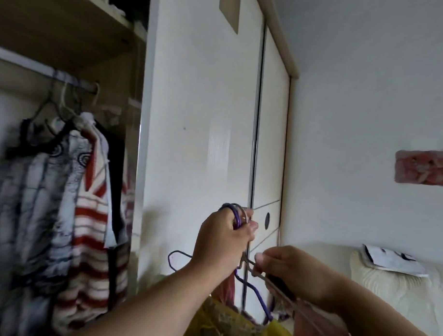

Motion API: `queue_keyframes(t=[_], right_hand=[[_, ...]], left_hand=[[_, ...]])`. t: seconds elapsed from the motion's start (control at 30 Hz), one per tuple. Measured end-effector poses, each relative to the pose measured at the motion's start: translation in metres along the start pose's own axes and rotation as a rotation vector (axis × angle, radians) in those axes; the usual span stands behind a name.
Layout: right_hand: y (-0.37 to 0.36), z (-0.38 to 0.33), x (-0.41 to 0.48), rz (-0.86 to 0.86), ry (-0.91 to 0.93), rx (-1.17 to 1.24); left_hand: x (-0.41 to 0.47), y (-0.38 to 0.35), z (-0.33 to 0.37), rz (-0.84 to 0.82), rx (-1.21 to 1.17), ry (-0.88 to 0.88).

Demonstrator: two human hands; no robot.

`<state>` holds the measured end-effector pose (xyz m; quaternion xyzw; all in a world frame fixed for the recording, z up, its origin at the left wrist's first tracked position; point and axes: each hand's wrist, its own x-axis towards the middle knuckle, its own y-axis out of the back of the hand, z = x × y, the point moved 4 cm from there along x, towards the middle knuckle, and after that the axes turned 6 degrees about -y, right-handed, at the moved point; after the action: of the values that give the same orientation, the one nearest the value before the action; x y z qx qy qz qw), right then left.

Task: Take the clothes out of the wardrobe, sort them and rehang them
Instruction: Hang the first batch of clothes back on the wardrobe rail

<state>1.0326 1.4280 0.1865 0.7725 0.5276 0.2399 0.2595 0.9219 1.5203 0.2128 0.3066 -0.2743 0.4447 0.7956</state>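
Observation:
My left hand (223, 243) grips the hooks of a bunch of hangers (235, 214), one purple and one grey, in front of the white wardrobe door (199, 116). Below it my right hand (292, 273) pinches the shoulder wire of the grey hanger (274, 282). A yellow patterned garment (225, 321) and a pink garment (308, 321) hang from these hangers at the bottom edge. Inside the open wardrobe on the left, a grey-blue patterned garment (36, 199) and a red-and-white striped one (93, 213) hang from the rail (23, 63).
A wooden shelf (64, 24) with folded things sits above the rail. A bed with a cream cover (397, 287) and a white item (390, 259) on it lies at the right. A pink picture (423, 171) hangs on the wall.

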Motion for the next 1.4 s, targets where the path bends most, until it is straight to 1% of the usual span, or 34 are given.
queue_keyframes(t=[0.1,0.17,0.23,0.3,0.37,0.47,0.6,0.77,0.83,0.97,1.03,1.1,1.2,1.3,1.4], right_hand=[[-0.014,-0.037,0.009,-0.115,0.102,0.076],[-0.017,-0.06,0.017,-0.165,0.17,0.047],[-0.014,-0.075,0.021,-0.248,0.203,0.0],[-0.01,-0.093,0.025,-0.367,0.231,-0.031],[-0.003,-0.106,0.026,-0.449,0.248,-0.044],[0.006,-0.12,0.026,-0.512,0.293,-0.032],[0.015,-0.134,0.023,-0.459,0.354,-0.064],[0.024,-0.155,0.013,-0.472,0.395,-0.117],[0.03,-0.162,0.009,-0.467,0.39,-0.164],[0.048,-0.164,-0.001,-0.43,0.354,-0.254],[0.057,-0.16,-0.006,-0.411,0.337,-0.292],[0.064,-0.156,-0.01,-0.388,0.33,-0.287],[0.065,-0.158,-0.01,-0.344,0.384,-0.25],[0.06,-0.164,-0.002,-0.28,0.459,-0.176],[0.049,-0.165,0.012,-0.268,0.486,-0.115]], left_hand=[[0.002,0.033,0.01,0.095,-0.061,0.019],[0.004,0.052,0.019,0.142,-0.081,0.014],[0.004,0.061,0.028,0.151,-0.069,0.003],[0.004,0.072,0.038,0.176,-0.04,-0.042],[0.006,0.076,0.053,0.188,0.009,-0.107],[0.013,0.075,0.076,0.215,0.093,-0.187],[0.023,0.071,0.095,0.245,0.089,-0.204],[0.033,0.072,0.108,0.321,0.115,-0.245],[0.038,0.072,0.115,0.348,0.155,-0.273],[0.043,0.058,0.13,0.375,0.156,-0.32],[0.044,0.047,0.136,0.381,0.21,-0.344],[0.045,0.037,0.142,0.384,0.271,-0.367],[0.048,0.038,0.145,0.39,0.312,-0.383],[0.054,0.054,0.144,0.392,0.277,-0.373],[0.059,0.078,0.136,0.38,0.217,-0.339]])
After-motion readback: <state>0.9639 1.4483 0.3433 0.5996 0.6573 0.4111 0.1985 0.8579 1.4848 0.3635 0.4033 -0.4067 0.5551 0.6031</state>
